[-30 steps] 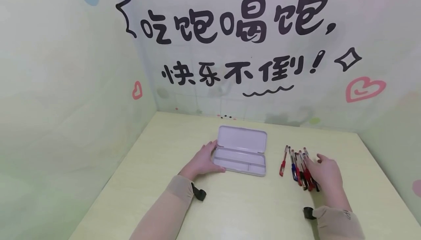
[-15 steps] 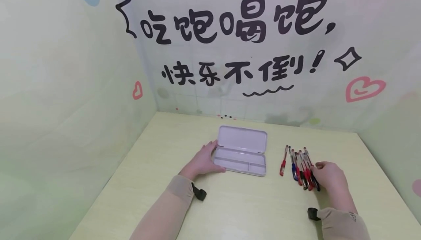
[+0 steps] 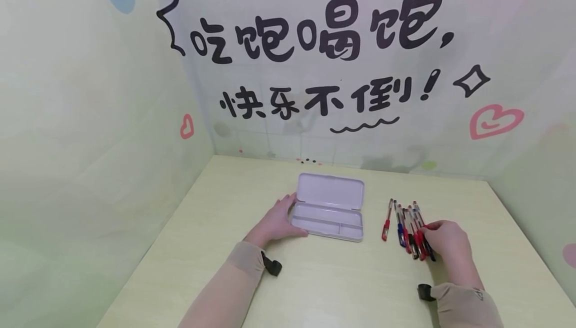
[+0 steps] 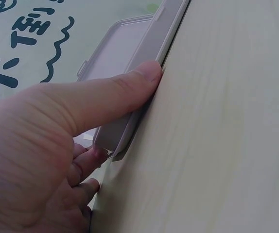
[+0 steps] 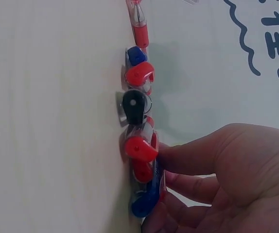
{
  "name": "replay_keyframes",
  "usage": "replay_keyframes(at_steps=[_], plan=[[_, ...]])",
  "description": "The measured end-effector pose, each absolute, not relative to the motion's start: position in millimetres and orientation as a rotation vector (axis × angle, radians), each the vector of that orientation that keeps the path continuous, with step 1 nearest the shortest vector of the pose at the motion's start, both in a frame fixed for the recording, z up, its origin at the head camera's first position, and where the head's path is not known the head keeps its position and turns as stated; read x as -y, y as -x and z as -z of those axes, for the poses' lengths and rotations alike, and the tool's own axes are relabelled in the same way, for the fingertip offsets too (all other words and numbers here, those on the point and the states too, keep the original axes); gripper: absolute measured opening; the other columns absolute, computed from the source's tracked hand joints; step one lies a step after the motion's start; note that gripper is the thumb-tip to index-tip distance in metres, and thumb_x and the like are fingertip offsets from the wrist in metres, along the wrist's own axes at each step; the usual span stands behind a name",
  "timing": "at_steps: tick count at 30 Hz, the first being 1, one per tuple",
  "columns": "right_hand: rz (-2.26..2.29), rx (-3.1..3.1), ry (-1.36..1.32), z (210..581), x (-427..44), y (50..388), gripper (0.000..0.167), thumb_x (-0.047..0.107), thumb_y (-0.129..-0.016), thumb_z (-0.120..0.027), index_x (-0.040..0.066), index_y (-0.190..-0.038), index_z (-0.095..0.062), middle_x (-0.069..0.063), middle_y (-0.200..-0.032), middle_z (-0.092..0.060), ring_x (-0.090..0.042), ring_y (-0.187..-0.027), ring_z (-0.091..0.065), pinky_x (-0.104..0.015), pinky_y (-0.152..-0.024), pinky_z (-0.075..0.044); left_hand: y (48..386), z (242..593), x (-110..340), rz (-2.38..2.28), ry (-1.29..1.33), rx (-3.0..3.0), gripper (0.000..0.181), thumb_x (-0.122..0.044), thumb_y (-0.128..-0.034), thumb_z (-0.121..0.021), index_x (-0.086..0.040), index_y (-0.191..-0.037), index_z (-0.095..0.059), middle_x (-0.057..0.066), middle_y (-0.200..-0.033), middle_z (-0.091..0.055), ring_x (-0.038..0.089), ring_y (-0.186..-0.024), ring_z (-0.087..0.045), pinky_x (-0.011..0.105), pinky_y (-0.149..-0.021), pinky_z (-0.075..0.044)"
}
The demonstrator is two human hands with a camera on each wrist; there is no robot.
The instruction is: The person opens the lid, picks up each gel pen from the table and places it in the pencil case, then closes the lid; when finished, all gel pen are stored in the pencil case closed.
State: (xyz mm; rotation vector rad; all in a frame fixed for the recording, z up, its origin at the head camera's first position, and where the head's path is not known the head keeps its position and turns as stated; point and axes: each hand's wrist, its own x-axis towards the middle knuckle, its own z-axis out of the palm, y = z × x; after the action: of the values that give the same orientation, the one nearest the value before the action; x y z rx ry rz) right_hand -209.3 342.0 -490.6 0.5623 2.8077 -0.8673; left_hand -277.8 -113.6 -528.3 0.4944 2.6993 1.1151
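Note:
An opened lilac pencil case [image 3: 330, 191] lies on the table with its lid tilted back. Its compartments hold nothing visible. My left hand [image 3: 275, 222] grips its left end, thumb along the front edge, other fingers behind the corner, as the left wrist view confirms. To the right lies a pile of capped gel pens [image 3: 410, 235] with red, blue and black caps. At the pile's right side, my right hand [image 3: 450, 244] pinches a pen, the thumb against the barrels. In the right wrist view a blue-capped pen [image 5: 146, 203] sits by those fingers, which partly hide it.
One red pen [image 3: 386, 225] lies slightly apart, left of the pile. The light wooden table [image 3: 342, 285] meets a printed back wall [image 3: 279, 133] behind the case, with side walls left and right. Dark wrist straps [image 3: 272, 265] hang below both cuffs.
My right hand drew back to the right from over the pens, then came slightly left, its fingers closing on a pen at the pile's right side. My left hand stays on the case.

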Motion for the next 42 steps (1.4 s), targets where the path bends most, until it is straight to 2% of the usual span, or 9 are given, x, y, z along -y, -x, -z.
replay_keyframes(at_steps=[7,11,17,22,25,28,32,38,42], plan=[[0.904,-2.804,-0.572,490,-345,208,0.048,0.029,-0.107,-0.061,-0.012,-0.131,-0.067,-0.04,-0.132,-0.066,-0.051,-0.109,-0.065,-0.056,-0.084,-0.056,279,530,113,-1.113,-0.506,-2.704,0.129,-0.045,-0.0748,-0.101,-0.014,-0.176,-0.027,0.013,-0.18,-0.036,0.047,-0.171,-0.02,0.061,-0.142,-0.017],[0.931,-2.833,-0.586,487,-343,208,0.047,0.027,-0.108,-0.059,-0.012,-0.132,-0.066,-0.037,-0.127,-0.069,-0.045,-0.102,-0.068,-0.048,-0.076,-0.055,280,530,112,-1.104,-0.512,-2.706,0.13,-0.045,-0.0744,-0.102,-0.014,-0.176,-0.027,0.013,-0.18,-0.036,0.046,-0.171,-0.021,0.061,-0.142,-0.017],[0.969,-2.956,-0.559,482,-330,211,0.044,0.026,-0.108,-0.059,-0.01,-0.134,-0.067,-0.03,-0.117,-0.073,-0.033,-0.09,-0.067,-0.031,-0.064,-0.047,280,530,112,-1.109,-0.504,-2.706,0.129,-0.045,-0.0745,-0.102,-0.015,-0.176,-0.027,0.012,-0.181,-0.035,0.045,-0.171,-0.02,0.061,-0.142,-0.016],[1.008,-3.048,-0.427,480,-308,213,0.043,0.027,-0.109,-0.058,-0.004,-0.137,-0.067,-0.032,-0.132,-0.071,-0.029,-0.083,-0.067,-0.03,-0.061,-0.048,280,531,112,-1.105,-0.504,-2.709,0.129,-0.046,-0.0743,-0.102,-0.017,-0.176,-0.027,0.01,-0.181,-0.035,0.043,-0.172,-0.02,0.061,-0.142,-0.015],[1.058,-3.095,-0.33,480,-289,216,0.038,0.025,-0.11,-0.061,-0.002,-0.135,-0.07,-0.03,-0.128,-0.073,-0.027,-0.081,-0.067,-0.031,-0.059,-0.05,280,531,112,-1.107,-0.51,-2.711,0.129,-0.045,-0.0739,-0.102,-0.018,-0.176,-0.027,0.009,-0.181,-0.035,0.042,-0.172,-0.02,0.061,-0.143,-0.014],[1.088,-3.146,-0.238,480,-268,220,0.032,0.022,-0.109,-0.064,0.001,-0.13,-0.074,-0.025,-0.12,-0.075,-0.027,-0.084,-0.066,-0.03,-0.063,-0.05,280,531,112,-1.104,-0.509,-2.715,0.129,-0.046,-0.0741,-0.102,-0.018,-0.176,-0.027,0.009,-0.181,-0.036,0.042,-0.172,-0.02,0.061,-0.142,-0.015],[1.071,-3.187,-0.115,481,-243,225,0.027,0.021,-0.108,-0.068,0.004,-0.127,-0.078,-0.022,-0.119,-0.075,-0.03,-0.093,-0.068,-0.033,-0.071,-0.053,280,531,112,-1.12,-0.513,-2.71,0.129,-0.046,-0.0741,-0.102,-0.017,-0.176,-0.028,0.009,-0.18,-0.037,0.043,-0.172,-0.02,0.061,-0.142,-0.015],[1.027,-3.187,0.051,486,-214,228,0.026,0.018,-0.106,-0.071,0.006,-0.127,-0.08,-0.024,-0.127,-0.075,-0.039,-0.109,-0.072,-0.056,-0.09,-0.063,280,532,111,-1.118,-0.511,-2.702,0.13,-0.046,-0.0736,-0.102,-0.018,-0.176,-0.027,0.01,-0.18,-0.036,0.044,-0.171,-0.02,0.062,-0.142,-0.016],[1.036,-3.151,0.13,491,-198,232,0.024,0.016,-0.105,-0.072,0.007,-0.125,-0.081,-0.023,-0.127,-0.075,-0.043,-0.117,-0.071,-0.062,-0.1,-0.062,280,532,112,-1.107,-0.49,-2.712,0.131,-0.046,-0.0732,-0.102,-0.016,-0.176,-0.027,0.012,-0.181,-0.035,0.047,-0.171,-0.021,0.064,-0.141,-0.017]])
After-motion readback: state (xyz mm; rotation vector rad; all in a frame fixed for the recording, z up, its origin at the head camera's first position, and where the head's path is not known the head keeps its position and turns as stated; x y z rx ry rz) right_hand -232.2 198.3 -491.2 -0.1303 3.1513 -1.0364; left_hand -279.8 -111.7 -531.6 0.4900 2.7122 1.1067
